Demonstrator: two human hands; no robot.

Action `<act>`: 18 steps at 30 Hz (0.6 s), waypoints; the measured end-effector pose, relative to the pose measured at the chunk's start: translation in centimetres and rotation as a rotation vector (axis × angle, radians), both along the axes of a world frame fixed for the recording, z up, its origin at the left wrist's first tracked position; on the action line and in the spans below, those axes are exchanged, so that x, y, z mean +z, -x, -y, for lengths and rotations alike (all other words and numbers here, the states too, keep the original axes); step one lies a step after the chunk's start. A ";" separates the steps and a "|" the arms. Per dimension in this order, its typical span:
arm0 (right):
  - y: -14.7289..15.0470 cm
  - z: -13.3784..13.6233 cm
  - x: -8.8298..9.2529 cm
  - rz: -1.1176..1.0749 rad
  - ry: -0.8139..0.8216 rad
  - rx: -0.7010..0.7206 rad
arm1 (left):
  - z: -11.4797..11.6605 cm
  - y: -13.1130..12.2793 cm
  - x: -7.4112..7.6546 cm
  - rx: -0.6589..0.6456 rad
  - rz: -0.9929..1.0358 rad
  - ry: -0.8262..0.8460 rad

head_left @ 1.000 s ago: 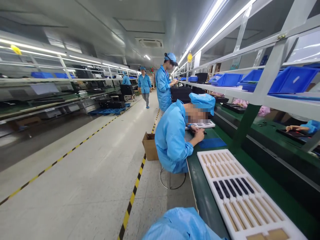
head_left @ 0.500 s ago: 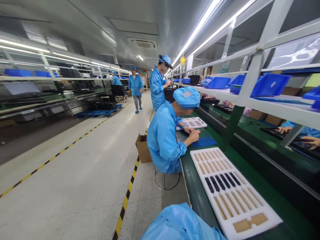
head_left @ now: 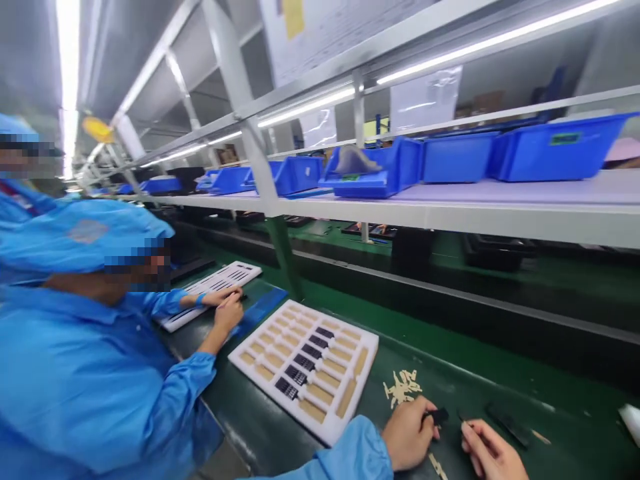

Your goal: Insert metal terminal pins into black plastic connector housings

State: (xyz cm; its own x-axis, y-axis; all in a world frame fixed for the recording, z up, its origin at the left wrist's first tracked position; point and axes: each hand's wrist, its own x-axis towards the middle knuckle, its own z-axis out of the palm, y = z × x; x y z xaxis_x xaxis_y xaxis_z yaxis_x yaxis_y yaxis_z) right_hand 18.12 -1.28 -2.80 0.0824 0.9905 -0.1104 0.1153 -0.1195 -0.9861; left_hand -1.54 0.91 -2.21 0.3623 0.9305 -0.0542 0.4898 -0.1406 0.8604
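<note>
My left hand (head_left: 411, 432), in a blue sleeve, is closed on a small black part (head_left: 438, 417) at the lower right. Just right of it, my right hand (head_left: 491, 451) pinches a thin dark piece (head_left: 461, 416) whose kind I cannot make out. Beyond my left hand lies a loose pile of cream-coloured small pieces (head_left: 401, 387), and a cream strip (head_left: 438, 467) lies below it. A dark elongated part (head_left: 507, 425) rests on the green bench past my right hand. To the left is a white foam tray (head_left: 333, 435) with a row of black parts in its slots.
A co-worker in blue (head_left: 95, 373) sits close on the left, hands over a blue mat (head_left: 265, 308) beside another white tray (head_left: 173, 325). Blue bins (head_left: 453, 158) line the shelf (head_left: 450, 223) above the bench. A green post (head_left: 284, 257) stands behind the foam tray.
My view has swung right and down, from the aisle to the bench. Both my hands and the cream pieces have come into sight; the seated co-worker now appears at the left.
</note>
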 end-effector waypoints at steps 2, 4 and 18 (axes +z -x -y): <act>0.2 0.0 0.0 0.004 -0.039 0.010 | -0.1 0.1 -0.3 -0.016 0.053 0.040; 0.2 0.3 0.2 0.007 -0.056 0.016 | -0.2 0.0 -0.7 -0.010 0.130 0.108; 0.5 1.2 0.9 -0.043 -0.080 -0.044 | -0.1 -0.1 1.5 -0.034 0.597 0.660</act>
State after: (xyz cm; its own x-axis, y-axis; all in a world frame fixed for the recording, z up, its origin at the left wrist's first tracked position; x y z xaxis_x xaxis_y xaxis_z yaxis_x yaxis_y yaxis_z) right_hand 17.60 -2.52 -1.90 0.1233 0.9917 -0.0359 0.0686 -0.0447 -0.9966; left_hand -1.39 1.05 -0.76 0.5284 0.7646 -0.3691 -0.0615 0.4680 0.8816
